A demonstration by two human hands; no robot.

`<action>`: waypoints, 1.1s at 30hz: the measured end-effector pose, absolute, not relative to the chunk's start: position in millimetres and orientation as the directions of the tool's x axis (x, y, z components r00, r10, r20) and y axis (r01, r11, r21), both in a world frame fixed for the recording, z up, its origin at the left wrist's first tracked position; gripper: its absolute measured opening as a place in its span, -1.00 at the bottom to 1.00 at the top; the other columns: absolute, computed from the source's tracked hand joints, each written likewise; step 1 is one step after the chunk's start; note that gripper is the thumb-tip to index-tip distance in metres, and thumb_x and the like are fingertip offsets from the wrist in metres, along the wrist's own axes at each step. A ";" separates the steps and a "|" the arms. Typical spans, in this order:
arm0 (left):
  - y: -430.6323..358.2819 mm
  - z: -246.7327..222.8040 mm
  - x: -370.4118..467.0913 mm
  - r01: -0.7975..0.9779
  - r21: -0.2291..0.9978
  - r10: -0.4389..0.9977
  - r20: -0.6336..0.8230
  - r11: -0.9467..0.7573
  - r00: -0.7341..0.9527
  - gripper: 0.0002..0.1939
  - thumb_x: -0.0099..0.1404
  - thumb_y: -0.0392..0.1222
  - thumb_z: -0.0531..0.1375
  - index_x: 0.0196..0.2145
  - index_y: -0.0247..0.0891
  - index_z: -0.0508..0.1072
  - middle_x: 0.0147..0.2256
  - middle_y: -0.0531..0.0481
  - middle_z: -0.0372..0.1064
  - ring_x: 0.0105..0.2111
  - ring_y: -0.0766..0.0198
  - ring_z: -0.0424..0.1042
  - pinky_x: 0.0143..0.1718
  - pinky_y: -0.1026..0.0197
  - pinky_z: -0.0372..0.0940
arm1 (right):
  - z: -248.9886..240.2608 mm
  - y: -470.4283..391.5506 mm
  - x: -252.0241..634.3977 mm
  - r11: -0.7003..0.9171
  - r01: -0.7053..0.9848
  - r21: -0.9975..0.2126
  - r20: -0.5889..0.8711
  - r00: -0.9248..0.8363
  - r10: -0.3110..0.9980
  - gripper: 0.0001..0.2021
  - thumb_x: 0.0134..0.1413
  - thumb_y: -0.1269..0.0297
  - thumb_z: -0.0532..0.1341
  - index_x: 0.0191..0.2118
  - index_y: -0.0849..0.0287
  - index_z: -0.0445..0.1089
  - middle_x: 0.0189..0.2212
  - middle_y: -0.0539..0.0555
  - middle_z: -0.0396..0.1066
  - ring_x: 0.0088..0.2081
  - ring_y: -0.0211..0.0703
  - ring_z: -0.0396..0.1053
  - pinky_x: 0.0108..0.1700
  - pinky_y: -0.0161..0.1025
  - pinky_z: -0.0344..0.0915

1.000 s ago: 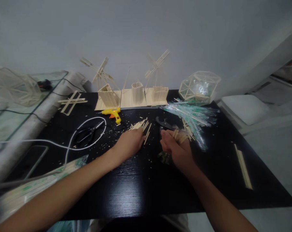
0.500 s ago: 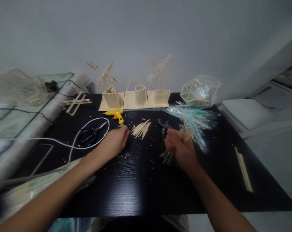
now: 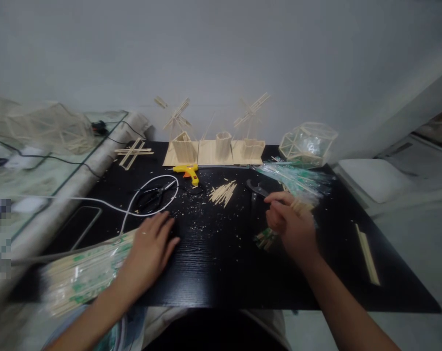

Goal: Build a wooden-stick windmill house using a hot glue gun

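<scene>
My left hand point(image 3: 151, 243) rests palm down with fingers apart, at the right end of a plastic bag of sticks point(image 3: 87, 273) and below the white cable loop. My right hand point(image 3: 292, 226) is closed round the handle of dark pliers point(image 3: 256, 188), whose jaws point up and left. Beside and partly behind that hand lie loose sticks point(image 3: 301, 207) and green-and-clear packaging point(image 3: 292, 176). Between the hands, further back, is a pile of short cut sticks point(image 3: 223, 193). A yellow glue gun point(image 3: 191, 173) lies left of the pile.
Three wooden bases point(image 3: 214, 152) with stick structures stand along the back. Black-handled scissors point(image 3: 151, 197) lie inside the white cable point(image 3: 100, 202). A stick cross point(image 3: 133, 152) is at back left, a polyhedral frame point(image 3: 308, 142) at back right. Long sticks point(image 3: 367, 256) lie near the right edge.
My left hand has moved left and toward me from beside the glue gun, and its fingers have opened. My right hand still holds the pliers. The camera view has shifted slightly.
</scene>
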State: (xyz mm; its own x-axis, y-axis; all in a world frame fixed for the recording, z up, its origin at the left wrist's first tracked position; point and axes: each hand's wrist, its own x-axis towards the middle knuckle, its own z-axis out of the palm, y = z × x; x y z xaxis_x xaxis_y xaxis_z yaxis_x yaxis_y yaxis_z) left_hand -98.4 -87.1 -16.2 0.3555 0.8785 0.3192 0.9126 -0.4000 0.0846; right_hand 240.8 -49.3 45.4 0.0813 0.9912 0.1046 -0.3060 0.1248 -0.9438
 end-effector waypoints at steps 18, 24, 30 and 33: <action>-61.5 -24.2 -11.4 0.762 0.180 0.782 0.081 -0.622 0.618 -0.30 0.56 0.11 0.03 0.43 -0.47 0.15 0.45 -0.40 0.02 0.47 -0.13 0.01 0.45 -0.26 0.01 | 41.4 -67.8 264.8 0.105 -0.265 -0.959 0.058 0.181 0.982 -0.91 0.22 0.28 0.30 -0.31 0.14 0.49 -0.73 -0.23 -0.08 -0.68 -0.41 -0.16 -0.59 -0.36 -0.16; -102.4 -13.7 -8.6 0.592 0.251 0.625 0.074 -0.766 0.777 -0.35 0.55 0.02 0.08 0.44 -0.39 0.15 0.47 -0.26 0.00 0.48 -0.05 -0.01 0.47 -0.17 0.01 | 41.2 -62.5 257.4 0.094 -0.275 -0.957 0.051 0.160 0.986 -0.93 0.21 0.29 0.29 -0.30 0.14 0.50 -0.73 -0.23 -0.07 -0.68 -0.40 -0.16 -0.59 -0.35 -0.18; -120.2 -22.4 -31.3 0.366 0.401 0.402 0.009 -0.840 0.915 -0.16 0.50 0.10 0.15 0.53 -0.22 -0.11 0.49 -0.16 -0.06 0.48 0.02 -0.01 0.51 -0.07 -0.06 | 42.8 -61.8 253.3 0.097 -0.276 -0.956 0.062 0.134 0.989 -0.93 0.22 0.29 0.28 -0.29 0.13 0.49 -0.72 -0.22 -0.07 -0.68 -0.39 -0.16 -0.58 -0.33 -0.18; -93.9 -24.5 -48.4 0.585 0.247 0.614 0.054 -0.773 0.788 -0.21 0.54 0.09 0.09 0.53 -0.24 -0.13 0.49 -0.24 -0.07 0.48 -0.05 0.00 0.48 -0.18 -0.01 | 41.5 -62.8 253.2 0.099 -0.259 -0.961 0.066 0.133 0.989 -0.92 0.22 0.26 0.29 -0.29 0.13 0.48 -0.72 -0.23 -0.07 -0.68 -0.39 -0.16 -0.58 -0.33 -0.17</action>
State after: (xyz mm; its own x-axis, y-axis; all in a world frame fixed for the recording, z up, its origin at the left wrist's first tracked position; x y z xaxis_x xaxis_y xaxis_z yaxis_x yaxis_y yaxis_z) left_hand -48.4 -93.9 -24.5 0.7878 0.6136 0.0540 0.5849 -0.7727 0.2467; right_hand 253.2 -62.8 41.5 0.1326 0.9890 0.0657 -0.2592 0.0986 -0.9608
